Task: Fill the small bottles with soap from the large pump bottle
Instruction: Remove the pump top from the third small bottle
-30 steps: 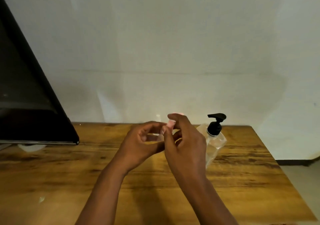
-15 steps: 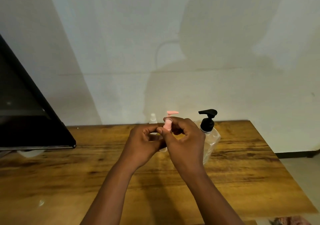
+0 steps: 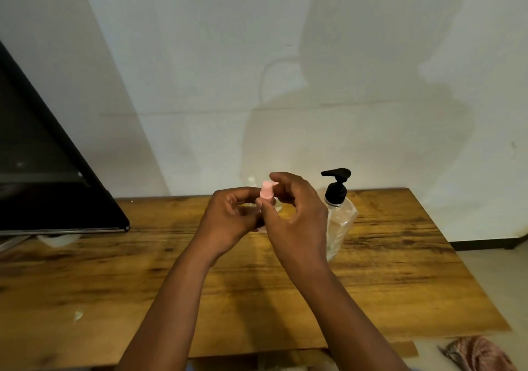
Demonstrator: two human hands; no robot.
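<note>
A large clear pump bottle (image 3: 340, 216) with a black pump head stands on the wooden table (image 3: 400, 262), just right of my hands. My left hand (image 3: 231, 219) curls round a small clear bottle, mostly hidden inside the fingers. My right hand (image 3: 294, 213) pinches that bottle's pink cap (image 3: 267, 191) between thumb and forefinger at its top. Another small clear bottle (image 3: 251, 183) with a white top peeks out behind my left hand near the wall.
A black monitor (image 3: 43, 176) leans over the table's left side, with a white object under its lower edge. The wall runs close behind the table. A pinkish cloth (image 3: 483, 355) lies on the floor at the bottom right.
The camera view has shifted slightly. My right fingers have turned on the pink cap, and both hands stay together at the same spot in front of the pump bottle.
</note>
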